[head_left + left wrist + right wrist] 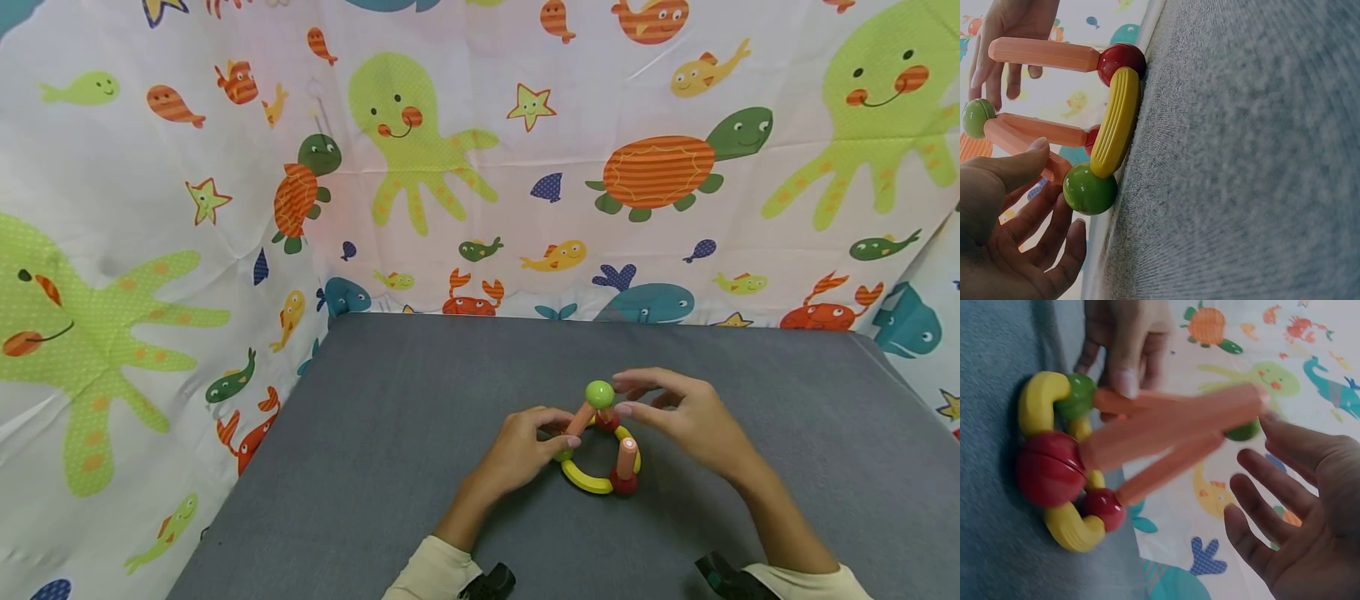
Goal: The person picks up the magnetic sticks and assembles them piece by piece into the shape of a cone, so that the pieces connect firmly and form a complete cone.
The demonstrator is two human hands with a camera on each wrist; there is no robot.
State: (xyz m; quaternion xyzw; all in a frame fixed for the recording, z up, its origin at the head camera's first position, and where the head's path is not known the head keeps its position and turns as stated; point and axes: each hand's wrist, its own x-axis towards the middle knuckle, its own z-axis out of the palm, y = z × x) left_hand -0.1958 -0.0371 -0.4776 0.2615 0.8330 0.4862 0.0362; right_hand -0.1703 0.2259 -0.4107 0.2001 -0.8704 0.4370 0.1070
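A toy frame of balls and rods stands on the grey table. At its base, curved yellow rods [585, 479] join red balls [624, 483] and a green ball [1090, 189] into a ring. Two orange rods lean together under a top green ball [599, 394]; a third orange rod [627, 460] rises from the near red ball, its upper end free. My left hand [521, 446] pinches the left leaning orange rod [581, 418] between thumb and fingers. Beside the top ball, my right hand [693, 421] has loosely spread fingers and holds nothing; whether its thumb touches anything I cannot tell.
The grey tabletop [390, 400] spreads around the toy on all sides. Behind it and at the left hangs a white cloth [465, 100] printed with sea animals. Dark wrist devices [491, 581] sit at both sleeves.
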